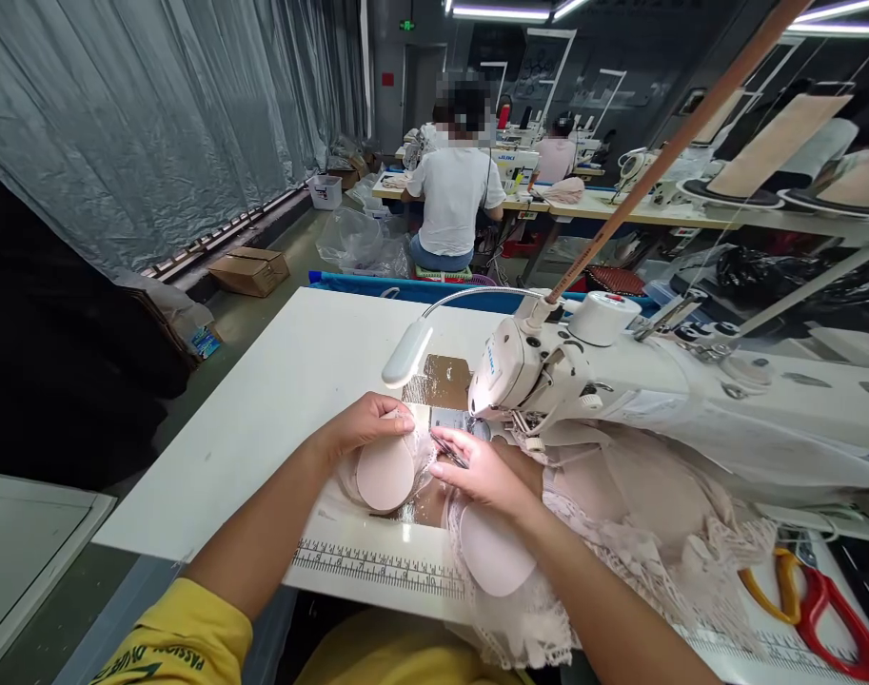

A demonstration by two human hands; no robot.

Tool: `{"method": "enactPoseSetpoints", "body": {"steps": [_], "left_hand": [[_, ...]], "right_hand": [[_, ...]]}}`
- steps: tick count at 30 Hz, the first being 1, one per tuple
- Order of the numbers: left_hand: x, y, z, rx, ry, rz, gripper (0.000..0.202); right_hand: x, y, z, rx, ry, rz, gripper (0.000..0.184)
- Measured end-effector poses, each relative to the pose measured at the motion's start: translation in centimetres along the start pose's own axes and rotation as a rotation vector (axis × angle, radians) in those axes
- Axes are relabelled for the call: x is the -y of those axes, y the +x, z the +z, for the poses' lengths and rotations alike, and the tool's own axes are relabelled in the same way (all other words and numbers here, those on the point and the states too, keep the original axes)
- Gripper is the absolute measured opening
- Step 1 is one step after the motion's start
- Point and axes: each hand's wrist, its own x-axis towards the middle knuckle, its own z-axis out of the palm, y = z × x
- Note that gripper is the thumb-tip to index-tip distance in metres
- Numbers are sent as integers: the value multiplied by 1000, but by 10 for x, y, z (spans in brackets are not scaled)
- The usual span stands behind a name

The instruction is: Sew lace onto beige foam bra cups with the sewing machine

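Note:
My left hand [369, 425] pinches the upper edge of a pale pink lace bra [384, 476], near one smooth round cup. The fingers of my right hand [481, 466] close around a small slim metal tool [451, 451], which points toward the lace beside that cup. Whether it is snips or tweezers is hidden by the fingers. Below my right wrist another round cup [497, 552] hangs over the table's front edge with lace around it. The white sewing machine's head [509, 371] stands just beyond my right hand, and its needle area is partly hidden.
More pink lace fabric [641, 495] is heaped under the machine arm. Scissors with red and yellow handles [826, 609] lie at the right. A lit lamp [408, 352] hangs over the white table [248, 419], and a printed ruler [377, 566] runs along its front. A person [452, 195] sits ahead.

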Motion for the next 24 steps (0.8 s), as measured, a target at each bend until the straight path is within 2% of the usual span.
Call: {"method": "enactPoseSetpoints", "body": {"steps": [2, 3, 5, 8, 12, 15, 18, 21, 24], "left_hand": [[-1, -1, -2, -23, 64, 24, 30], [-2, -2, -3, -30, 120, 45, 27], [-2, -2, -4, -7, 246, 107, 25], [0, -1, 0, 79, 414, 193, 33], [3, 2, 13, 76, 568, 200, 32], [6, 5, 20, 154, 452, 166, 23], [9, 8, 21, 245, 312, 120, 23], [11, 10, 20, 281, 237, 70, 22], [10, 9, 19, 294, 193, 51, 21]], "right_hand": [[2, 1, 7, -5, 18, -5, 24], [3, 0, 8, -15, 6, -7, 21], [5, -4, 7, -36, -28, -14, 23], [4, -8, 2, -19, -43, -30, 21], [0, -8, 0, -8, -45, -44, 19], [-2, -7, 1, -8, -32, -38, 19], [-5, -6, -2, -17, -22, -45, 18], [-11, -8, -10, -2, 6, -48, 27], [-12, -10, -20, 16, -66, -84, 30]]}}
